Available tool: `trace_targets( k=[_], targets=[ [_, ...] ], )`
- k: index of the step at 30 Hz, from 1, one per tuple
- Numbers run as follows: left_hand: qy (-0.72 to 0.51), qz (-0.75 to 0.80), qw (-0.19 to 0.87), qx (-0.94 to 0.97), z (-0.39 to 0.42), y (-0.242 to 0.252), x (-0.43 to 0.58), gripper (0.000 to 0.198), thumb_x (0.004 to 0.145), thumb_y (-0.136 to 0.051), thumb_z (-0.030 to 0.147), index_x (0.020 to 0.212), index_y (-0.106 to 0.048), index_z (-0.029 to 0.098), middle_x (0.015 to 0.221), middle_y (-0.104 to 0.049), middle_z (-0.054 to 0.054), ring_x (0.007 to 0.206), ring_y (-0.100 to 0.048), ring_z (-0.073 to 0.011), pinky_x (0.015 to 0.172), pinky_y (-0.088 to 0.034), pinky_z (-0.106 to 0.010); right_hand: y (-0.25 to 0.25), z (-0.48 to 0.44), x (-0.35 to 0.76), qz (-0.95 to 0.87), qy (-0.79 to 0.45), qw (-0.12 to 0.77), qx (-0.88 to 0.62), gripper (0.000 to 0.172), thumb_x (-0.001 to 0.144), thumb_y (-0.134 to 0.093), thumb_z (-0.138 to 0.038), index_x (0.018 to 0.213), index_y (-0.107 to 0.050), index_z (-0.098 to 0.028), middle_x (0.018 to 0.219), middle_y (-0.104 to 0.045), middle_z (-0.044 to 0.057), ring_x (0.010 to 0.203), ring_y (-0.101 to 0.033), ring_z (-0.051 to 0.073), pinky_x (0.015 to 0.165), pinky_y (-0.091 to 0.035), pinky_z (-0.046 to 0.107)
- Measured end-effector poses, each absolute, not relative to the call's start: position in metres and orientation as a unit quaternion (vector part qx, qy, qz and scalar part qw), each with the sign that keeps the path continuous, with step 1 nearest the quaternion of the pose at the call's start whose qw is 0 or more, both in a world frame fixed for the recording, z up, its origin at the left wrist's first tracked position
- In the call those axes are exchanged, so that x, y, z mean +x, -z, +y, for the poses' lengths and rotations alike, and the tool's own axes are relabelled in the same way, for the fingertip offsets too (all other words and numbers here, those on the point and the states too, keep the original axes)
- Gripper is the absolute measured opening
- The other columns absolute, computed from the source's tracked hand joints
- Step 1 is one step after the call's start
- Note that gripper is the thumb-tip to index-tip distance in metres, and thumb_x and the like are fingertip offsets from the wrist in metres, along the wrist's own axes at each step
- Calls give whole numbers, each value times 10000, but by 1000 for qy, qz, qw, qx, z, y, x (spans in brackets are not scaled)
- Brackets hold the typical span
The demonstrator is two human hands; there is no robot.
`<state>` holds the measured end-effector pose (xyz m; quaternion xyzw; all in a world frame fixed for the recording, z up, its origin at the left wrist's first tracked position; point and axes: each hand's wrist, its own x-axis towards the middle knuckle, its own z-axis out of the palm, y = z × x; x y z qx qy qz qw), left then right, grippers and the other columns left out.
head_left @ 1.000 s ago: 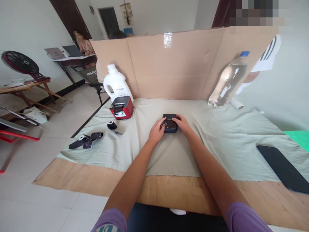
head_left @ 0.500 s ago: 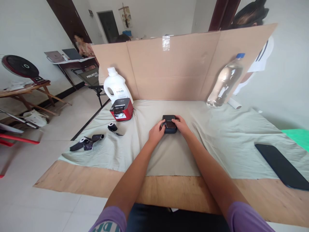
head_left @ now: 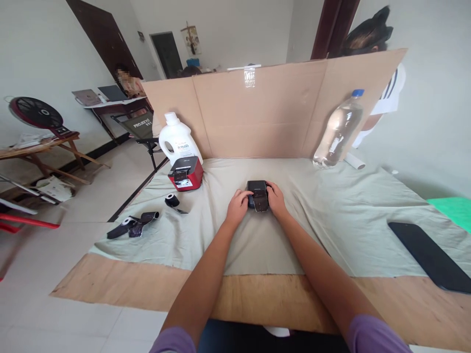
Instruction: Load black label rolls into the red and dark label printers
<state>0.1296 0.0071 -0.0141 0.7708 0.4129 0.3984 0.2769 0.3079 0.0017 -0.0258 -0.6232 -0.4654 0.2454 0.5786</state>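
Note:
A small dark label printer (head_left: pixel 257 186) sits on the cloth in front of me, a dark label strip (head_left: pixel 261 201) hanging down over its front. My left hand (head_left: pixel 238 205) is closed round its left side, one finger reaching over to the strip's upper left. Against the right side, my right hand (head_left: pixel 276 197) is closed too, with its fingertips at the back corner. The undersides of both hands' grips are hidden. A red and black label printer (head_left: pixel 191 176) stands to the left, and nearer lie black label rolls (head_left: pixel 171 200), (head_left: pixel 127 228) with loose ends.
Behind stands a cardboard screen (head_left: pixel 257 117), with a white jug (head_left: pixel 178 139) at left and a water bottle (head_left: pixel 338 132) at right. A dark phone (head_left: pixel 429 255) lies near the right front edge. A person (head_left: pixel 370 39) is behind the screen.
More of the dark label strip now hangs over the printer's front. My right thumb has moved off the front to the right side. The view has tilted up slightly.

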Motion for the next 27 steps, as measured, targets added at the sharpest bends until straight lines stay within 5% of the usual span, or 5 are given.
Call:
trace_targets(
  k=[10,17,21,27],
  targets=[
    [-393,432,303,753,3,13,132,252,953,-531,348,1151,-642,239,1300,-549,-66,807,-621,-118,882,-521,-296,30,3,308,-507,-236,551,-620,580,720,-568,-349,1275,-561,-178,1304,-598,123,1002,-614,217,969,-496,402],
    [-322,460,306,769,4,12,132,701,897,-605,469,1511,-372,225,1327,-639,-120,1139,-639,-273,994,-487,-418,28,-1,302,-535,-198,518,-638,629,731,-546,-320,1339,-506,-161,1350,-567,150,1261,-494,302,1129,-347,480],
    [-299,465,289,781,3,12,129,814,841,-669,464,1542,-357,193,1203,-699,-120,1090,-665,-288,936,-515,-390,27,0,292,-520,-223,516,-643,645,718,-529,-272,1355,-483,-174,1368,-540,141,1335,-411,326,1182,-251,506],
    [-320,456,326,763,-1,6,143,939,783,-717,429,1573,-276,176,843,-689,-9,702,-640,-176,677,-529,-291,18,4,306,-488,-261,555,-621,669,691,-551,-268,1356,-474,-255,1347,-485,82,1320,-442,269,1158,-345,422]
  ],
)
